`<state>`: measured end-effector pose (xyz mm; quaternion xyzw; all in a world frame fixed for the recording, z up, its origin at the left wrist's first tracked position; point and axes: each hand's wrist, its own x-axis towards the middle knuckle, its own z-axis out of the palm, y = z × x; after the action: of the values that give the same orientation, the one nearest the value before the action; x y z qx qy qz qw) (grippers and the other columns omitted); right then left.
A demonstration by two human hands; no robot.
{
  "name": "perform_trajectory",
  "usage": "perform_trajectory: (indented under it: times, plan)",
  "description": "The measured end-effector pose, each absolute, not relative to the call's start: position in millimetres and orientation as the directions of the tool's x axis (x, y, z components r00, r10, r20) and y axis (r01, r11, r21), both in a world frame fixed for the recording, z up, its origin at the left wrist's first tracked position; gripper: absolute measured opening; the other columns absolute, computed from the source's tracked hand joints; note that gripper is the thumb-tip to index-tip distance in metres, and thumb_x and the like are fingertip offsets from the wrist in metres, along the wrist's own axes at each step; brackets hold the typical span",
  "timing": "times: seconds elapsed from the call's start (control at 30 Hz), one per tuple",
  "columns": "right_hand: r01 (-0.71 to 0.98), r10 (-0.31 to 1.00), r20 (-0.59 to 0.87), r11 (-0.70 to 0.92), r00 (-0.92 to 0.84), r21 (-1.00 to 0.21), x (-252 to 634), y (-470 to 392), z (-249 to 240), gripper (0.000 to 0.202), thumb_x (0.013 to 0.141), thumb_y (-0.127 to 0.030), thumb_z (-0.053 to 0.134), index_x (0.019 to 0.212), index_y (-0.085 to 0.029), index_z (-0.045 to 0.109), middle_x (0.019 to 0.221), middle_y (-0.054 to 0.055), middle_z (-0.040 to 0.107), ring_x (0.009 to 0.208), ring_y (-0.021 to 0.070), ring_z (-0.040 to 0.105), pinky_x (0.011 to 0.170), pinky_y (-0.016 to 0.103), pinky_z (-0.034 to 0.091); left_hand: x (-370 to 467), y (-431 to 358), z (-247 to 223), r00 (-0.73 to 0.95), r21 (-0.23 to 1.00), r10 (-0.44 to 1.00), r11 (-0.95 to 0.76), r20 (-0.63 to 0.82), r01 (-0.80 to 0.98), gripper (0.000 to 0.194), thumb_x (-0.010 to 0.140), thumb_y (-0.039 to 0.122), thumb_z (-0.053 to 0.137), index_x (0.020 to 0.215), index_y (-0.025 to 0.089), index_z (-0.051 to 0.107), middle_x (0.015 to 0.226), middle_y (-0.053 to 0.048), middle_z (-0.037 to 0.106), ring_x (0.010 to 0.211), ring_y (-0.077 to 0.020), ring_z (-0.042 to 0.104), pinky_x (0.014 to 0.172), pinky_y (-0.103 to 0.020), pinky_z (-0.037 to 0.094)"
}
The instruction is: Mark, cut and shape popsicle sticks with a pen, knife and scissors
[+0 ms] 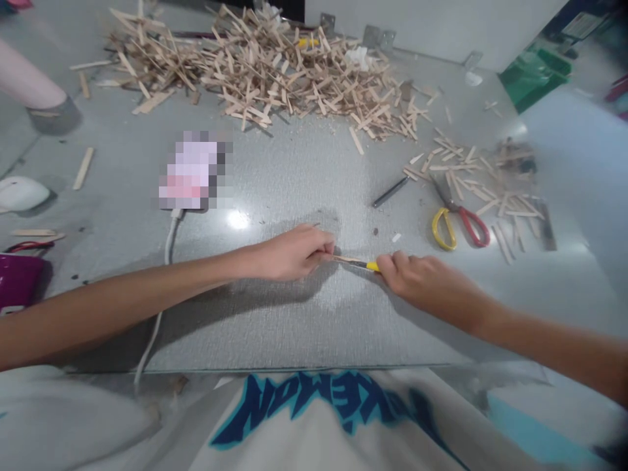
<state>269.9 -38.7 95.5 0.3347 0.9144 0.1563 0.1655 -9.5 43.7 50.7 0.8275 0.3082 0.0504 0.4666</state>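
My left hand (pixel 300 251) is closed near the middle of the table, pinching the left end of a thin wooden strip (pixel 347 259). Facing it, my right hand (pixel 409 278) wraps round a yellow-handled tool (pixel 373 266). The tool's narrow dark end points left and lies against the strip, between my two hands. Its exact kind is too small to make out. Both hands are just above the grey table (pixel 275 333).
A big heap of wooden pieces (pixel 275 78) spans the back. Scissors (pixel 456 219), a dark pen-like tool (pixel 391 191) and loose strips (pixel 471 173) lie right. A blurred-out phone (pixel 191 173) with a cable (pixel 169 242), a white mouse (pixel 22 193) and a purple item (pixel 20 281) are left.
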Motion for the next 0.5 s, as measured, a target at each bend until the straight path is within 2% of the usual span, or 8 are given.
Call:
perform_trajectory:
  times: [0.1,0.27,0.5]
  plan:
    - [0.566,0.661,-0.197,0.732,-0.724,0.380,274,-35,90,0.027,0.111,-0.014,0.048,0.093,-0.017,0.068,0.071,0.006,0.064,0.048,0.0177,0.049,0.052,0.035,0.015,-9,44,49,0.811,0.797,0.556,-0.399,-0.184,0.454,0.022,0.104,0.017,0.051,0.083,0.021,0.056,0.058,0.003,0.060,0.047,-0.0119,0.054,0.055,-0.027,0.032]
    - [0.634,0.727,-0.190,0.675,-0.660,0.378,254,-46,108,0.035,0.102,0.001,0.040,0.093,-0.017,0.068,0.068,0.008,0.064,0.049,0.0177,0.048,0.050,0.034,0.019,-9,41,50,0.794,0.783,0.580,-0.403,-0.182,0.473,0.024,0.106,0.018,0.048,0.083,0.021,0.054,0.059,0.003,0.060,0.050,-0.0113,0.053,0.056,-0.026,0.030]
    - [0.595,0.694,-0.268,0.714,-0.668,0.368,257,-38,106,0.034,0.107,-0.004,0.043,0.097,-0.017,0.072,0.073,0.009,0.068,0.050,0.0181,0.051,0.050,0.034,0.021,-9,38,53,0.782,0.788,0.584,-0.369,-0.216,0.493,0.022,0.106,0.020,0.047,0.085,0.021,0.053,0.059,0.004,0.056,0.051,-0.0126,0.051,0.058,-0.028,0.030]
